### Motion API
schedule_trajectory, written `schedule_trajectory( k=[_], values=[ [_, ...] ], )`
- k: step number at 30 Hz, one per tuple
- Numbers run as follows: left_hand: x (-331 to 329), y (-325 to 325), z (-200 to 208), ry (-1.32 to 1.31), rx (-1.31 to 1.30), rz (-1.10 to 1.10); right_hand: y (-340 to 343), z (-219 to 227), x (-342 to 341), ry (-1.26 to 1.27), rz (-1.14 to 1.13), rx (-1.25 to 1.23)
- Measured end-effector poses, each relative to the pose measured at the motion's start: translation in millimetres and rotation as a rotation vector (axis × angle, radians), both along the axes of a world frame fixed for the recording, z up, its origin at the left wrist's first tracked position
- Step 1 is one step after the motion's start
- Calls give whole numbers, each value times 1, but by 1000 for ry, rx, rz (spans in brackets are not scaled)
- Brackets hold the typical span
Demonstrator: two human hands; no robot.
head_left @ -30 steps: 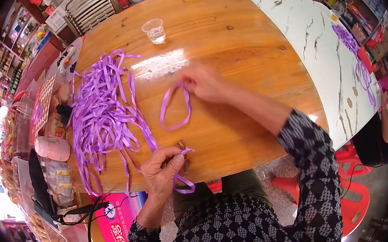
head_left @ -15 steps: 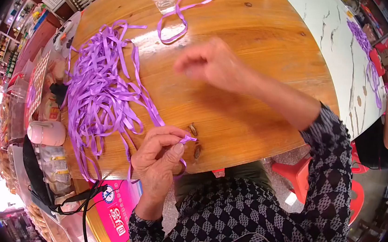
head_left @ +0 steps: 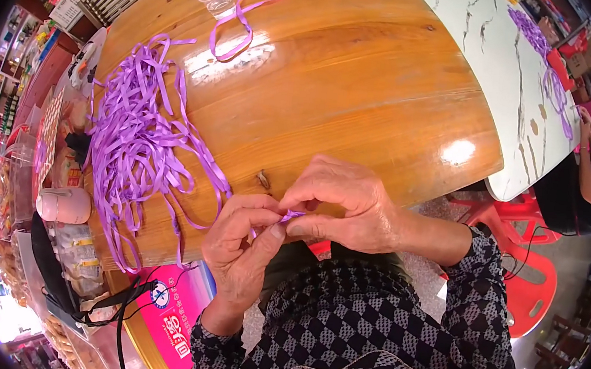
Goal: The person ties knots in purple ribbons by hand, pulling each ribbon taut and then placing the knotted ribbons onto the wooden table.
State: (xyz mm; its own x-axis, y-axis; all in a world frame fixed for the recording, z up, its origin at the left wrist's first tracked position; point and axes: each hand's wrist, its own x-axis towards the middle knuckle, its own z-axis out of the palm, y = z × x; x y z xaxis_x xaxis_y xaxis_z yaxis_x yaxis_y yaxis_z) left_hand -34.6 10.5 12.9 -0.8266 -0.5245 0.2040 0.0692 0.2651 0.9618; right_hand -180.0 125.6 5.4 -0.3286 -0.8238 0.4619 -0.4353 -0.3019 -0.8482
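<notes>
The right hand (head_left: 354,208) has come near to meet the left hand (head_left: 243,247); both hands' fingers pinch a ribbon (head_left: 294,216), apparently working its end, calling for steady grip.

A purple ribbon (head_left: 293,215) is being pinched aloft just off centre toward six o'clock, mostly hidden. At nine o'clock, a glossy purple ribbon pile (head_left: 140,130) is lying tangled; at eleven, one twisted ribbon loop (head_left: 239,12) is lying flat.
</notes>
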Motion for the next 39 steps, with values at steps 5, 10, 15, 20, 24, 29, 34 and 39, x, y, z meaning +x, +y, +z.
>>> schedule_trajectory(
  k=[5, 10, 15, 20, 24, 29, 34, 39],
  values=[
    [2, 6, 2, 12, 73, -53, 10, 1, 8, 98, -67, -78],
    [4, 15, 13, -90, 448, -53, 20, 0, 10, 112, -83, -76],
    [9, 10, 6, -44, 103, -37, 27, -2, 8, 140, -78, -25],
    [7, 10, 6, -48, 99, -12, 24, -5, 10, 117, -100, -99],
    [4, 9, 4, -72, 53, -24, 23, -8, 10, 81, -95, -99],
    [5, 12, 5, -48, -75, -6, 25, -7, 12, 27, -125, -90],
    [2, 20, 17, -209, -18, -53, 28, -15, 11, 74, -138, -117],
    [1, 20, 13, -257, 308, -78, 29, -10, 13, 164, -184, -154]
  ],
)
